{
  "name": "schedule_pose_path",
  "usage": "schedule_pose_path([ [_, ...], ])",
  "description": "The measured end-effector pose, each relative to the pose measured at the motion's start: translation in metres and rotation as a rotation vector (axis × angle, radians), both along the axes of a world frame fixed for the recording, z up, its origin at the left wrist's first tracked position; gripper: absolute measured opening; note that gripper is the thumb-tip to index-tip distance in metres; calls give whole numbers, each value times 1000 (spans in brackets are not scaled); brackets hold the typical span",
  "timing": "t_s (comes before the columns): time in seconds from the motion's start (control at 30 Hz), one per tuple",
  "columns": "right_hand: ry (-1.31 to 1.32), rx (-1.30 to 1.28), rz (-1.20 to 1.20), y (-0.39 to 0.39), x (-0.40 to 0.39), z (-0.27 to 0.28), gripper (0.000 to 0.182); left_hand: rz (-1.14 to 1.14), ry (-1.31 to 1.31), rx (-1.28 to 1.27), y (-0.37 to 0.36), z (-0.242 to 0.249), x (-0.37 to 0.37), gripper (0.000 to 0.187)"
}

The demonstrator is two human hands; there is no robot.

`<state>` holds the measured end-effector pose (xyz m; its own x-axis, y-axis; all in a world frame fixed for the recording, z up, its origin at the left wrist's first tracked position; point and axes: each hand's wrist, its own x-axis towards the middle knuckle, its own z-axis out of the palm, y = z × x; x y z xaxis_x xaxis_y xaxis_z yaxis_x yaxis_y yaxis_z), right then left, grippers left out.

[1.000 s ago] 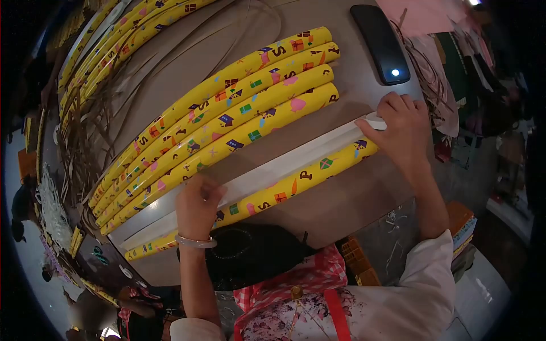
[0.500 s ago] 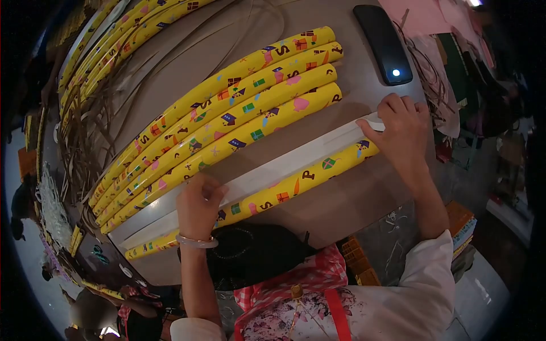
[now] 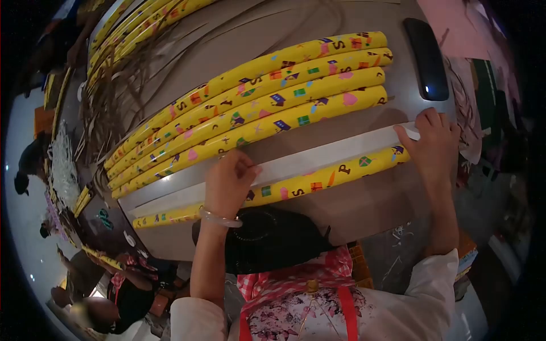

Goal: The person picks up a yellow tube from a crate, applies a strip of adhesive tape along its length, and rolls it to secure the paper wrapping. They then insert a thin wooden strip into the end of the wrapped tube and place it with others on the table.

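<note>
A yellow patterned sheet, with a white edge strip along its far side, lies across the table in front of the body. My left hand rests over its left half, fingers curled in a pinch near the white strip; what they hold is too small to tell. At the right end, my right hand pinches the white strip between thumb and fingers. Beyond the strip lie several yellow patterned rolls side by side.
A black elongated device with a small light stands at the far right of the table. Thin brown strips lie at the far left beside more yellow rolls. A black cloth item sits at the near edge. Another person is lower left.
The view has shifted, so the table and rolls appear further right. Both hands keep nearly the same places along the sheet and white strip.
</note>
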<state>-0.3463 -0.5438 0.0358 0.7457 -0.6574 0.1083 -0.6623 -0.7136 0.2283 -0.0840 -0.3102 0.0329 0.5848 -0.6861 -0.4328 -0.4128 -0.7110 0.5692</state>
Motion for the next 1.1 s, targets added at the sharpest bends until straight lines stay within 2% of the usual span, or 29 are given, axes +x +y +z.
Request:
schedule_pose_path([
  [0.23,37,66,-87,5,6,5,33,-2,28,-102,6,-4,-4,19],
  [0.33,15,-10,-23,4,4,3,32,-26,-3,-148,7,-5,-9,17],
  [0.47,-27,13,-77,6,4,1,31,-63,-74,-144,11,-7,-14,15],
  [0.57,-61,4,-63,7,2,1,28,-147,-201,-129,7,-4,-26,14],
  [0.63,-66,43,-81,8,5,4,26,-339,-606,-217,-8,11,-46,13],
  [0.7,-84,40,-83,7,3,1,26,-350,-489,-293,-32,15,-67,13],
  [0.77,-106,38,-71,7,2,-1,26,-385,-183,-363,-62,13,-89,14],
  [0.83,-118,40,-62,7,2,-1,27,-483,-116,-445,-99,3,-108,14],
  [0.97,-131,45,-50,7,1,-2,27,-414,-38,-485,-153,-31,-138,10],
  [1.1,-93,50,-17,5,-4,6,32,-362,41,-501,-168,-43,-136,9],
])
